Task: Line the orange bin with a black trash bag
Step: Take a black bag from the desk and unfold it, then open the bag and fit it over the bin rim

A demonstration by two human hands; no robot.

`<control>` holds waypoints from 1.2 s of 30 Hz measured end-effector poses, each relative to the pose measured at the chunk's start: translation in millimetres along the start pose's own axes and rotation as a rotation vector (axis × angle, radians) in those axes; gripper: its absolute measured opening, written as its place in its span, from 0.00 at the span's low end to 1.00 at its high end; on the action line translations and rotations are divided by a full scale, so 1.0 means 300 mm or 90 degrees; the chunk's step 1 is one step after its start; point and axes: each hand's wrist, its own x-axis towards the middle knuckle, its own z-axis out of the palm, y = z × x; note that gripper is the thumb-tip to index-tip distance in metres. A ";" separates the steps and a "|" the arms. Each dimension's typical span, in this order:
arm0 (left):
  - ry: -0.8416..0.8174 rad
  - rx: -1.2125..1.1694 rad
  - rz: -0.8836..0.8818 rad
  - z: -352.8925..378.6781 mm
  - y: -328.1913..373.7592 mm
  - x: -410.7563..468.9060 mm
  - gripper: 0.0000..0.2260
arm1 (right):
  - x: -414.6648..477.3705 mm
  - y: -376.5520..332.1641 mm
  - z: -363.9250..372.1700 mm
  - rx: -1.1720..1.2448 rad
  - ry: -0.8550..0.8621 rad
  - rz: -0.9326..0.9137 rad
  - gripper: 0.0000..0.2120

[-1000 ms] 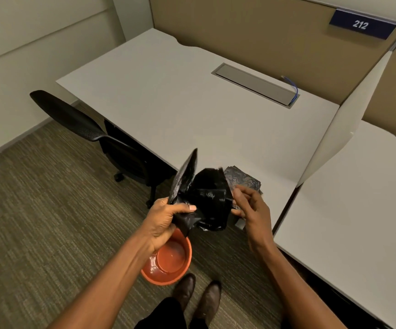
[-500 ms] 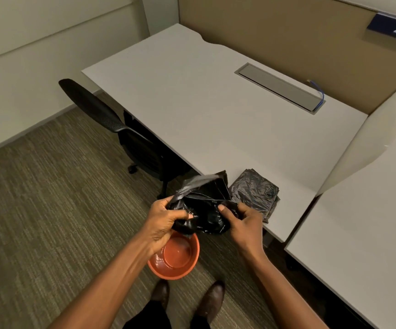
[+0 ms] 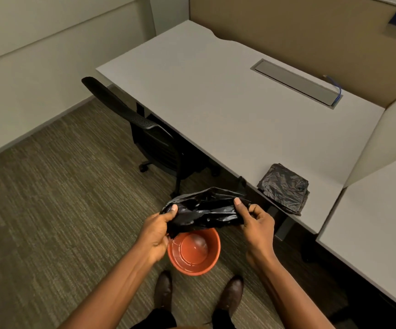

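Black trash bag [image 3: 204, 210] crumpled and stretched sideways between both hands, held in the air above the orange bin [image 3: 194, 251]; left hand [image 3: 155, 230] closed on the bag's left end, thumb pressed on top of the plastic, fingers curled beneath; right hand [image 3: 257, 227] closed on the bag's right end, thumb on top, remaining fingers folded behind the plastic; bag thus spanning the gap from one hand to the other, sagging slightly in the middle, lower edge hanging just over the bin's far rim; bin upright on the carpet [image 3: 49, 210], open mouth facing up, unlined inside, standing below and between the two wrists, just ahead of a pair of brown shoes [image 3: 163, 290]; on the near corner of the grey desk [image 3: 216, 103], to the right of the right hand and apart from it, a folded stack of black bags [image 3: 284, 187] lying flat by the desk edge; black office chair [image 3: 149, 136] tucked partly under the desk, beyond the left hand.
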 end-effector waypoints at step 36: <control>0.018 0.269 0.187 -0.208 0.075 0.053 0.30 | -0.173 0.143 0.315 -0.324 -0.017 0.083 0.11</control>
